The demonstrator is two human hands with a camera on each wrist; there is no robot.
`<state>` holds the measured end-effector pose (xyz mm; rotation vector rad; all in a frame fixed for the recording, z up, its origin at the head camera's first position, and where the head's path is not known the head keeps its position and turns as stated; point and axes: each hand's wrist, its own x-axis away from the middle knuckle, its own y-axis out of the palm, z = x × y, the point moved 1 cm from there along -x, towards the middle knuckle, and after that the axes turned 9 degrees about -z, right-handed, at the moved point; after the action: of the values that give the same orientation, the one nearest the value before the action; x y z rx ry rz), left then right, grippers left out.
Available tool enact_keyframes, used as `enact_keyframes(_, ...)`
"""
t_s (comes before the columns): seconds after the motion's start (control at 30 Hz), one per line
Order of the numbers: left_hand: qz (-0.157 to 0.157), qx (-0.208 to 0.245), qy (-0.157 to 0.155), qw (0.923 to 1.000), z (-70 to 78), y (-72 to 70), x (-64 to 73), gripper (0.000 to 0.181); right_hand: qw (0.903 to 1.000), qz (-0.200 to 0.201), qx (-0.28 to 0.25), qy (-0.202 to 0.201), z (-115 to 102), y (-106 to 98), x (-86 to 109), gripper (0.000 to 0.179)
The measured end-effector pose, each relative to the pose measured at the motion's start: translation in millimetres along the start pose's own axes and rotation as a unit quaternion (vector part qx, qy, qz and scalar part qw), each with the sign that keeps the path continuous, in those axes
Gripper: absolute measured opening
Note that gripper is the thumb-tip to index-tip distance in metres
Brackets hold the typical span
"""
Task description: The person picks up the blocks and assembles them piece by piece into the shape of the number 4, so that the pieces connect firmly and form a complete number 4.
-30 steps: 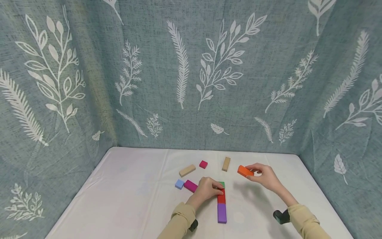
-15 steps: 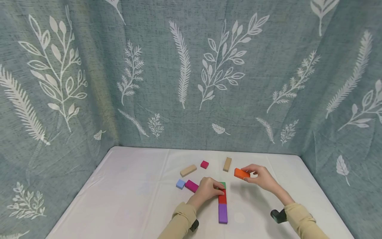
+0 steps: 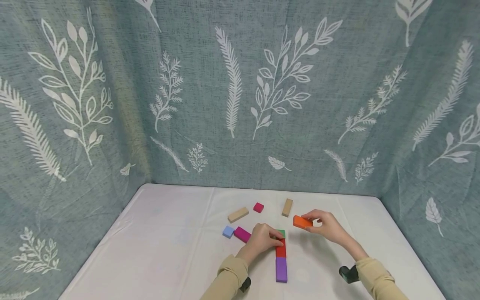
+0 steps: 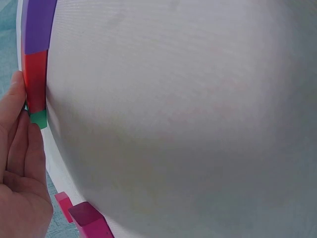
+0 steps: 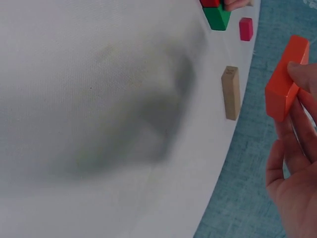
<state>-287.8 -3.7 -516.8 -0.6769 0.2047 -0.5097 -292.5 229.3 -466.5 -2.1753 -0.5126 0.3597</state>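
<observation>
In the head view my right hand (image 3: 325, 227) pinches an orange rectangular block (image 3: 302, 222) between thumb and fingers, raised above the white table. The right wrist view shows the thumb flat on that orange block (image 5: 287, 79). My left hand (image 3: 260, 241) rests its fingertips on a row of blocks lying end to end: a green block (image 3: 281, 233) at the far end, a red block (image 3: 281, 251) in the middle, a purple block (image 3: 281, 270) nearest me. In the left wrist view the fairly straight fingers touch the row around the red block (image 4: 35, 82) and green block (image 4: 38, 119).
Left of the row lie a magenta block (image 3: 242, 234) and a light blue block (image 3: 228, 231). Farther back are a wooden block (image 3: 238, 215), a small crimson block (image 3: 258, 207) and another wooden block (image 3: 287, 207). A patterned blue-green cloth (image 3: 240, 104) hangs around the table (image 3: 168, 241).
My right hand has carried the orange block left and slightly nearer to me, toward the row. The left hand stays at the red and green blocks. The head view has shifted slightly.
</observation>
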Motion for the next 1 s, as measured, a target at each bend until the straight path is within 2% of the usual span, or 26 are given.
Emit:
enact_keyframes(0.57, -0.002, -0.001, -0.015, 0.9999, -2.1, 1.6, -2.6, 0.017, 0.9996, -0.018, 0.002, -0.019, 3.3, 9.2, -3.9, 0.028)
enact_keyframes(0.83, 0.002, 0.005, -0.004, 1.0, -1.6, 2.5, -2.4, 0.016, 0.9992, -0.028, 0.012, -0.027, 4.9, 16.1, -5.0, 0.027)
enact_keyframes(1.0, 0.007, 0.004, -0.002, 1.0, -1.5, 2.3, -1.9, 0.016, 0.9984, -0.03, 0.018, -0.045, 7.0, 20.6, -5.7, 0.027)
